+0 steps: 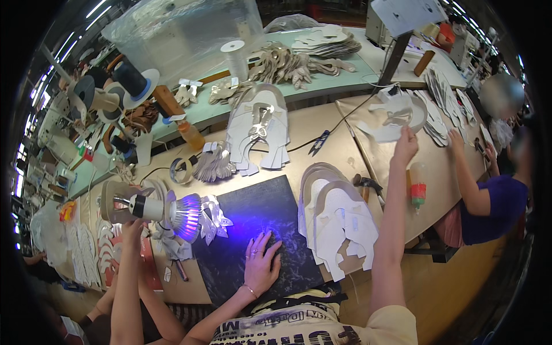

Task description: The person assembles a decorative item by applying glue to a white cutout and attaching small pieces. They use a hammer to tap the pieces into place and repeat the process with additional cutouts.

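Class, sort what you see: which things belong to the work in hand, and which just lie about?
Likely in use:
dark board under the left hand
lit lamp
white piece in the right hand

Apparently just lying about:
scissors
hammer
squeeze bottle

The left forearm (221,313) enters from the near edge and slants far and right; the left hand (262,263) is palm down, fingers slightly spread. The right arm (390,236) extends nearly straight toward the far right, the right hand (406,146) raised with fingers pinched.
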Tool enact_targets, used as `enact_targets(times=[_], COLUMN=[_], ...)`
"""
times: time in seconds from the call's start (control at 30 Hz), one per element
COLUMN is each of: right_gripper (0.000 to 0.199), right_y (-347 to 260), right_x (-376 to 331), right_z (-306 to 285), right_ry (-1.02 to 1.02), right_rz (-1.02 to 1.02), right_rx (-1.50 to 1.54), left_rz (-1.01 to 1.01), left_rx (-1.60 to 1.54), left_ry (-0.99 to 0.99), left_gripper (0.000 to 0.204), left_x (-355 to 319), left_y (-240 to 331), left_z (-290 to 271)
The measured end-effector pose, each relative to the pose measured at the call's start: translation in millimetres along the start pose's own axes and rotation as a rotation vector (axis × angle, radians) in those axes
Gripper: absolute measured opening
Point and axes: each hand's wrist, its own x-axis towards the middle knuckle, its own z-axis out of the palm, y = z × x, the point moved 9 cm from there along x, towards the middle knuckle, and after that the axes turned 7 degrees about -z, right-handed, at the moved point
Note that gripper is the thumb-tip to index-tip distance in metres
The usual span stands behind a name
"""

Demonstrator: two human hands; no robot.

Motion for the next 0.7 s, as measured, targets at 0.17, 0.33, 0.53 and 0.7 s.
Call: enact_targets(times=[0.17, 0.33, 0.53, 0.7], right_gripper=[0.028, 0.027, 0.025, 0.024], right_y=[-141.3, -222.4, -259.6, -266.8], right_x=[-31.2, -92.1, -173.7, -199.5], right_z=[-3.1, 3.1, 19.3, 21.3], right_ry=[-0.314, -0.695, -1.151, -1.287], right_rz=[-0.088, 0.175, 0.273, 0.283], right_rx=[0.308, 0.471, 0.485, 0.416], left_rz=[-0.015, -0.154, -0.349, -0.357], left_rx=[-0.132, -0.396, -1.151, -1.554], left_ry=[0.056, 0.304, 0.138, -0.188], left_gripper=[0.041, 0.041, 0.037, 0.055], left_x=[-0.6, 4.0, 39.6, 55.0], left_y=[-2.9, -19.4, -39.1, -6.4], left_z=[-11.5, -48.5, -52.7, -52.1])
